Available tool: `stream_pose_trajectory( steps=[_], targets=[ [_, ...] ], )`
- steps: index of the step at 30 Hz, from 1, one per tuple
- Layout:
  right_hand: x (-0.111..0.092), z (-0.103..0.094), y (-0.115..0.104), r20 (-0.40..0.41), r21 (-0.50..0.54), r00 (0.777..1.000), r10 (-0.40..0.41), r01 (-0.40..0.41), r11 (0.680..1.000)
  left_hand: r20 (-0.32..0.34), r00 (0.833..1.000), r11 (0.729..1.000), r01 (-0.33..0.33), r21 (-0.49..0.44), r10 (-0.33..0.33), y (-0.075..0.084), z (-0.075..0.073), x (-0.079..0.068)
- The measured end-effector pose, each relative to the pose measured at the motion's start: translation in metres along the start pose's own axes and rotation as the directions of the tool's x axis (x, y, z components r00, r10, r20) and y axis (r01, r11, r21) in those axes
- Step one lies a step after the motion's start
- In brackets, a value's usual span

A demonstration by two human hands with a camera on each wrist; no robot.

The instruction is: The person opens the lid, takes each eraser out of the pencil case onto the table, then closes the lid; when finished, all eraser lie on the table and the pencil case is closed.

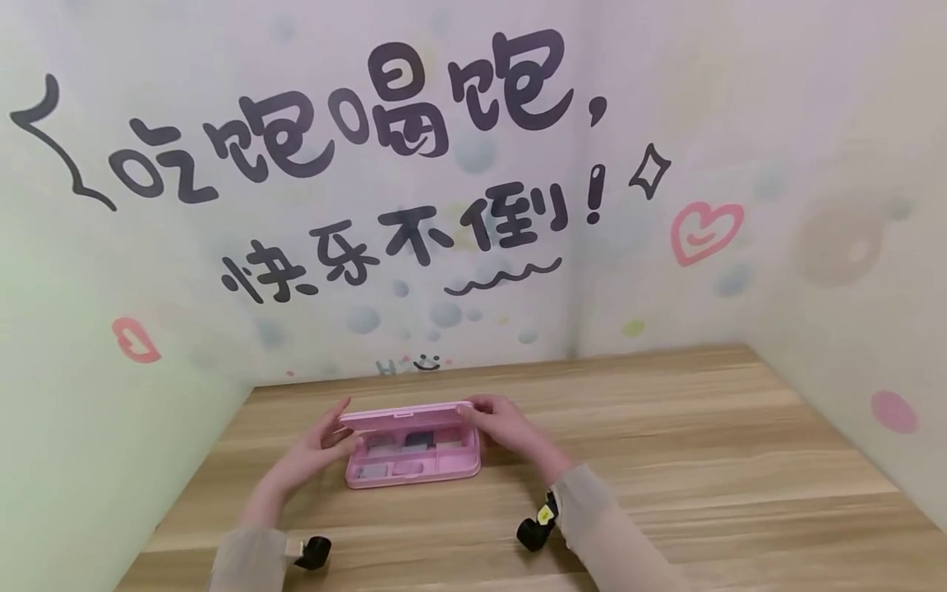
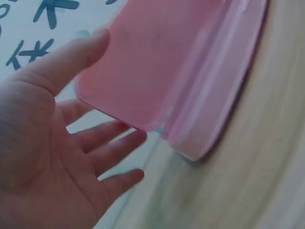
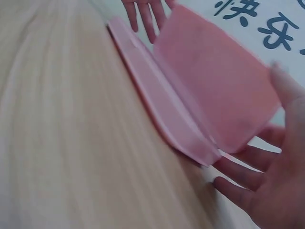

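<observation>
A pink pencil case [image 1: 459, 467] lies on the wooden table with its hinged lid [image 1: 407, 418] raised and tilted. At the lid's left end, my left hand [image 1: 316, 450] holds the edge, the thumb at the lid's upper rim and the fingers spread behind it. My right hand [image 1: 514, 426] has the opposite end of the lid between thumb and fingers. Inside the case's compartments sit a dark item [image 1: 419, 441] and a small pale piece [image 1: 372, 471], too small to identify. Both wrist views show the lid [image 2: 138, 71] standing up from the tray [image 3: 162, 95].
The wood-grain table top [image 1: 703, 444] runs back to a pale printed wall [image 1: 473, 329] with dark lettering. Side walls close off the left and right. A black wrist camera [image 1: 314, 552] sits at the left sleeve, another black camera [image 1: 533, 534] at the right sleeve.
</observation>
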State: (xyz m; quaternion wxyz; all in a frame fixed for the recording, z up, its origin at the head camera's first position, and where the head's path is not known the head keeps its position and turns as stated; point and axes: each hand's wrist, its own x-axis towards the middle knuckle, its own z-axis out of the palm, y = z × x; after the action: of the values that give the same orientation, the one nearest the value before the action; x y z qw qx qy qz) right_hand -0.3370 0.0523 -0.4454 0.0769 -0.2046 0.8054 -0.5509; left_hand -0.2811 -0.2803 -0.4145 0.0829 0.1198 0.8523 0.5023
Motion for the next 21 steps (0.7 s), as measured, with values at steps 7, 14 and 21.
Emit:
stream_pose_trajectory(
  steps=[7,14,21],
  targets=[
    [0.000,0.013,0.000,-0.124,0.135,0.990,0.061,-0.044,0.990,-0.002,0.999,0.992,-0.054,-0.115,0.054,-0.008,0.005,0.000],
    [0.000,0.018,0.007,-0.184,0.258,0.976,0.114,-0.064,0.964,-0.015,0.997,0.993,-0.076,-0.084,0.075,-0.014,0.011,0.002],
    [0.003,0.021,0.010,-0.245,0.232,0.960,0.135,-0.077,0.970,-0.010,0.994,0.993,-0.108,0.038,0.109,-0.016,0.015,0.005]
  ],
)
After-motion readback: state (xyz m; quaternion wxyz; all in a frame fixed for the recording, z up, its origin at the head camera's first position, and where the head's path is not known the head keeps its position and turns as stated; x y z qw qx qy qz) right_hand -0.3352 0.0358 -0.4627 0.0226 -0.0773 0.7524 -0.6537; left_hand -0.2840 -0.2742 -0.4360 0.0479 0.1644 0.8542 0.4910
